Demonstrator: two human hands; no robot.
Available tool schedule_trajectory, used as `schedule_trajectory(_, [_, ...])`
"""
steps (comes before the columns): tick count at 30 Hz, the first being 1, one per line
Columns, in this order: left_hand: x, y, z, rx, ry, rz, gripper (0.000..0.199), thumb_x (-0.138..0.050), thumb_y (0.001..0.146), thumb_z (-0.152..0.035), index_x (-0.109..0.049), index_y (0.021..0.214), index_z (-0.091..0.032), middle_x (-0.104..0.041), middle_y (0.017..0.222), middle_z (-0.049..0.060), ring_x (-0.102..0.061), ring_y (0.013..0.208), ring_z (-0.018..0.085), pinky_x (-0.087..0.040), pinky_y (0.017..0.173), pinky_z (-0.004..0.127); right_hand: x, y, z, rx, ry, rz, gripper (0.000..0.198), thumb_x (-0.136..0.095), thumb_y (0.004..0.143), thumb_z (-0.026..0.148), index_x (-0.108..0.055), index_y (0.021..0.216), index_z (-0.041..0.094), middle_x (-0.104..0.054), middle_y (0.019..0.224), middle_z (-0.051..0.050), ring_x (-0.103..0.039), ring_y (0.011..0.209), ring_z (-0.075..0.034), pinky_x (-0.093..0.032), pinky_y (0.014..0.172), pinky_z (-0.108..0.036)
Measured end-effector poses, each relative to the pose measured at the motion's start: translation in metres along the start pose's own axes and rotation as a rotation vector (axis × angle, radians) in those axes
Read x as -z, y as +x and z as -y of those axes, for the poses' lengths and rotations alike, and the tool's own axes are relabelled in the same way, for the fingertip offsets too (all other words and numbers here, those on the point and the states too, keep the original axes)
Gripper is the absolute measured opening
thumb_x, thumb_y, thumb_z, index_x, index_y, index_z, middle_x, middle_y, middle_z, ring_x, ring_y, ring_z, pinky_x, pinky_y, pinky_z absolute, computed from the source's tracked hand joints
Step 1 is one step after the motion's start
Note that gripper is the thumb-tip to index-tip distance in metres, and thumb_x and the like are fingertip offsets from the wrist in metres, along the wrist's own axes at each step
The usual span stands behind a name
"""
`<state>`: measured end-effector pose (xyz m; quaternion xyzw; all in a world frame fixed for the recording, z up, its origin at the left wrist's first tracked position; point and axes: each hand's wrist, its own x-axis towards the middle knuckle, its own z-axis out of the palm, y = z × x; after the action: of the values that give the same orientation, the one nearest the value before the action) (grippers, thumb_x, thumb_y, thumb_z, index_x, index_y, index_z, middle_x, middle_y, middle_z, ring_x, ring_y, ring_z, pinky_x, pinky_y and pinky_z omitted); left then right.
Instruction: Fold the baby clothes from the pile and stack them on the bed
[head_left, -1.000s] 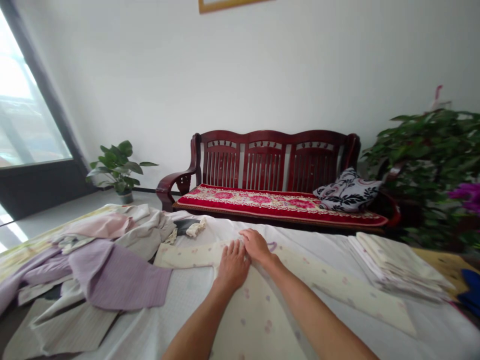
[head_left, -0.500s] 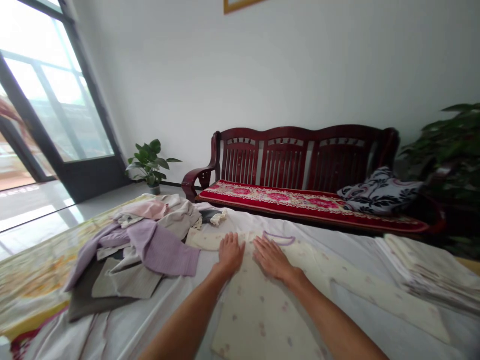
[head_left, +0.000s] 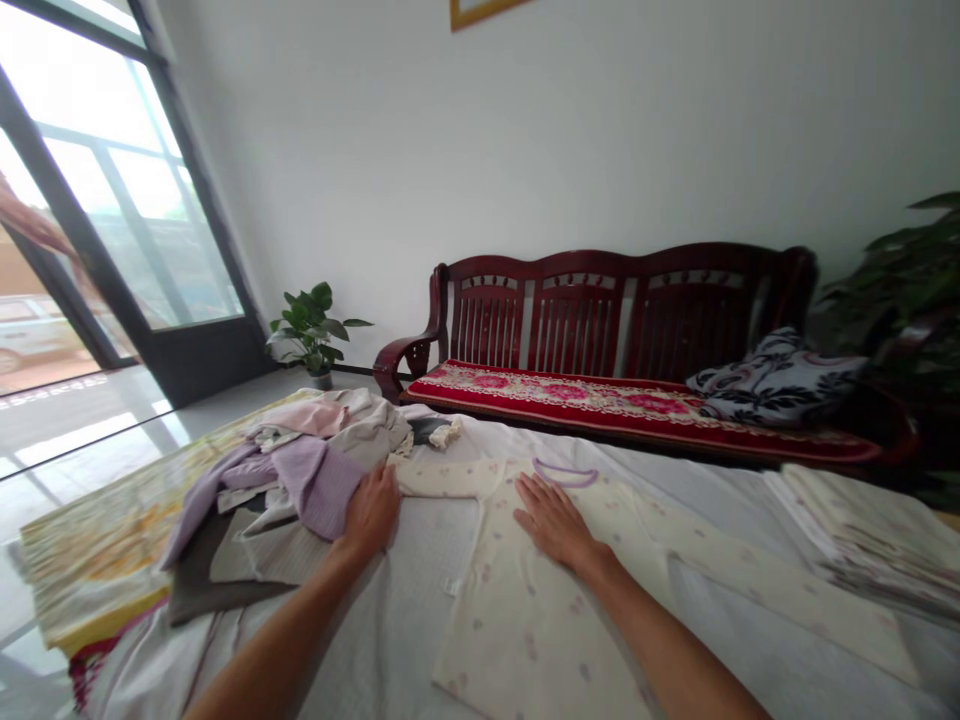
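A cream long-sleeved top (head_left: 517,590) with small scattered prints and a lilac neckline lies spread on a white sheet (head_left: 420,570). My right hand (head_left: 553,522) rests flat on its chest, just below the neckline, fingers stretched out. My left hand (head_left: 373,512) is at the cuff end of the left-side sleeve (head_left: 442,479), palm down with its fingers extended. It touches the edge of a lilac knit garment (head_left: 319,485) there. That garment is part of a loose heap of clothes. The other sleeve (head_left: 787,585) stretches out to the right.
Folded clothes (head_left: 870,530) are stacked at the right. Grey and pink garments (head_left: 307,418) lie in the heap at the left, over a yellow patterned cloth (head_left: 97,550). Behind stand a dark red wooden bench (head_left: 577,330) with a patterned cushion (head_left: 780,385) and a potted plant (head_left: 315,325).
My left hand has slid left along the sleeve, from near the shoulder to the cuff, uncovering the shoulder area. My right hand stays on the chest. The view has shifted slightly left.
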<state>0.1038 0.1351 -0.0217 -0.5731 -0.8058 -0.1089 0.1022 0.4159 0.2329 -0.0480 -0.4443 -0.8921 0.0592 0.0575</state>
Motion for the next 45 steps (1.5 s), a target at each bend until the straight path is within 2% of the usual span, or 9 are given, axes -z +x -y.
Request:
schedule_trajectory(8, [0.013, 0.017, -0.002, 0.237, -0.054, 0.078, 0.045, -0.051, 0.091, -0.024, -0.042, 0.134, -0.016, -0.066, 0.121, 0.015, -0.068, 0.100, 0.025, -0.050, 0.079, 0.031, 0.000, -0.002, 0.001, -0.017, 0.007, -0.018, 0.062, -0.027, 0.099, 0.046, -0.031, 0.155, 0.019, -0.026, 0.162, -0.006, -0.019, 0.150, -0.021, -0.008, 0.123, -0.043])
schedule_trajectory(13, [0.017, 0.024, 0.004, 0.218, -0.089, 0.116, 0.044, -0.042, 0.090, -0.013, -0.042, 0.134, -0.020, -0.069, 0.117, 0.012, -0.068, 0.102, 0.024, -0.049, 0.079, 0.031, 0.000, -0.001, 0.001, -0.019, 0.016, -0.017, 0.062, -0.028, 0.099, 0.045, -0.032, 0.154, 0.017, -0.026, 0.162, -0.006, -0.019, 0.150, -0.021, -0.009, 0.123, -0.043])
schedule_trajectory(21, [0.030, 0.017, 0.003, 0.024, 0.139, 0.181, 0.038, -0.031, 0.097, -0.014, -0.048, 0.130, -0.020, -0.065, 0.112, 0.014, -0.066, 0.098, 0.026, -0.048, 0.081, 0.037, 0.003, -0.003, 0.002, -0.016, 0.021, -0.011, 0.061, -0.028, 0.099, 0.045, -0.032, 0.154, 0.019, -0.027, 0.162, -0.006, -0.019, 0.150, -0.022, -0.009, 0.123, -0.044])
schedule_trajectory(25, [0.032, 0.014, -0.005, -0.024, 0.159, 0.077, 0.037, -0.040, 0.094, -0.014, -0.055, 0.127, -0.020, -0.059, 0.124, 0.015, -0.061, 0.108, 0.026, -0.048, 0.090, 0.039, 0.007, -0.002, 0.003, -0.017, 0.028, 0.009, 0.060, -0.030, 0.099, 0.043, -0.033, 0.154, 0.019, -0.027, 0.162, -0.007, -0.020, 0.150, -0.022, -0.010, 0.123, -0.044])
schedule_trajectory(28, [0.024, 0.008, -0.017, -0.281, 0.020, 0.065, 0.039, -0.040, 0.096, -0.018, -0.058, 0.130, -0.022, -0.054, 0.140, 0.011, -0.053, 0.125, 0.023, -0.040, 0.107, 0.036, 0.011, 0.002, 0.015, -0.036, 0.035, -0.008, 0.057, -0.030, 0.099, 0.040, -0.036, 0.152, 0.018, -0.030, 0.160, -0.009, -0.022, 0.149, -0.023, -0.010, 0.122, -0.048])
schedule_trajectory(32, [-0.001, -0.006, -0.030, -0.591, -0.105, 0.249, 0.052, -0.037, 0.101, -0.040, -0.039, 0.150, -0.024, -0.039, 0.156, 0.009, -0.034, 0.145, 0.022, -0.028, 0.118, 0.038, 0.010, 0.009, 0.048, 0.127, 0.075, -0.065, 0.058, -0.030, 0.100, 0.041, -0.036, 0.152, 0.015, -0.027, 0.161, -0.009, -0.018, 0.150, -0.022, -0.007, 0.123, -0.047])
schedule_trajectory(38, [-0.011, -0.008, -0.014, -0.410, 0.087, 0.197, 0.056, -0.043, 0.098, -0.047, -0.042, 0.149, -0.024, -0.041, 0.154, 0.015, -0.037, 0.143, 0.032, -0.028, 0.115, 0.049, -0.003, 0.011, 0.068, 0.126, 0.143, 0.020, 0.063, -0.028, 0.100, 0.046, -0.031, 0.154, 0.014, -0.026, 0.162, -0.010, -0.017, 0.151, -0.021, -0.005, 0.123, -0.047])
schedule_trajectory(42, [0.009, 0.013, -0.005, -0.267, 0.193, 0.220, 0.036, -0.048, 0.096, -0.037, -0.069, 0.115, -0.015, -0.067, 0.122, 0.019, -0.060, 0.119, 0.032, -0.046, 0.100, 0.044, -0.005, 0.012, 0.064, 0.121, 0.156, 0.019, 0.064, -0.029, 0.099, 0.046, -0.029, 0.155, 0.016, -0.024, 0.163, -0.009, -0.014, 0.151, -0.021, -0.004, 0.123, -0.047])
schedule_trajectory(45, [0.018, 0.035, -0.008, -0.198, 0.226, 0.215, 0.029, -0.045, 0.093, -0.017, -0.073, 0.098, -0.012, -0.071, 0.103, 0.020, -0.068, 0.099, 0.031, -0.051, 0.087, 0.042, -0.002, 0.012, 0.063, 0.121, 0.180, 0.045, 0.064, -0.027, 0.099, 0.046, -0.030, 0.155, 0.014, -0.024, 0.162, -0.009, -0.013, 0.151, -0.021, -0.005, 0.123, -0.046])
